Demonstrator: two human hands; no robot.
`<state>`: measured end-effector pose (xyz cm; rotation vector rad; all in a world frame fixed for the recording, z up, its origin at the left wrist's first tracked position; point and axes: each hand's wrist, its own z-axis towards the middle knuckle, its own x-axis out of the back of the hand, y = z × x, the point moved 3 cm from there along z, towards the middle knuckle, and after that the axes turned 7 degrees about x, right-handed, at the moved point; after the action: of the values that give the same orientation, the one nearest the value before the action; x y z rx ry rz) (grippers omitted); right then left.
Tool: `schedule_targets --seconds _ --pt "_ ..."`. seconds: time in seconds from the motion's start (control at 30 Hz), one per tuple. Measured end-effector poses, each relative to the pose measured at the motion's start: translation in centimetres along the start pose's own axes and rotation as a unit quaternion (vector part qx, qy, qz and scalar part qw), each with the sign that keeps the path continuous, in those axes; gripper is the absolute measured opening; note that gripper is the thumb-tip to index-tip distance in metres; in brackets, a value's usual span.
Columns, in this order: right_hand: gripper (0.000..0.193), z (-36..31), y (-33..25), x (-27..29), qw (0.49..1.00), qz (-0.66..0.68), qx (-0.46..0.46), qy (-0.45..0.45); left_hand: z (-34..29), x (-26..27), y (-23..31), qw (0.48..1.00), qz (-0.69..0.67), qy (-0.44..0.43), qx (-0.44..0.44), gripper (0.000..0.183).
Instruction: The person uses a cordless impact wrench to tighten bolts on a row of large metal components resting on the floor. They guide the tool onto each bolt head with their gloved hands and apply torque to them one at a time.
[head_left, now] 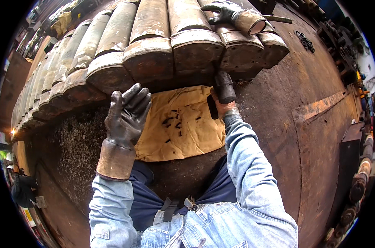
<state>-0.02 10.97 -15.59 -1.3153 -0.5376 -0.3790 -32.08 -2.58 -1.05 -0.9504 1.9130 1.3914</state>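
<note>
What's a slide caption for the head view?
Gloved left hand open, bare right hand holding a dark cylindrical object, near a tan sheet and rounded metal bars.

I see a stubby, dull black cylinder point(225, 88) gripped in the person's right hand point(225, 108), thicker at its near end and leaning slightly left at the far one, near the blunt, rust-brown ends of long, scuffed grey-brown metal rollers point(197, 46) lying side by side.
</note>
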Motion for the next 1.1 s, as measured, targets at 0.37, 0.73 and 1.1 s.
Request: schedule_targets --seconds 0.37,0.73,1.1 --pt "0.042 0.8 3.9 -2.3 0.986 0.141 0.023 0.081 1.0 0.0 -0.8 1.0 0.006 0.025 -0.006 0.056" --pt "0.036 -1.8 -2.4 1.0 0.975 0.188 -0.088 0.075 4.4 -0.3 -3.0 0.995 0.06 0.084 0.014 0.052" --pt "0.021 -5.2 -4.6 3.7 0.945 0.297 -0.123 -0.058 6.1 -0.5 -5.5 0.98 0.146 0.126 0.056 0.069"
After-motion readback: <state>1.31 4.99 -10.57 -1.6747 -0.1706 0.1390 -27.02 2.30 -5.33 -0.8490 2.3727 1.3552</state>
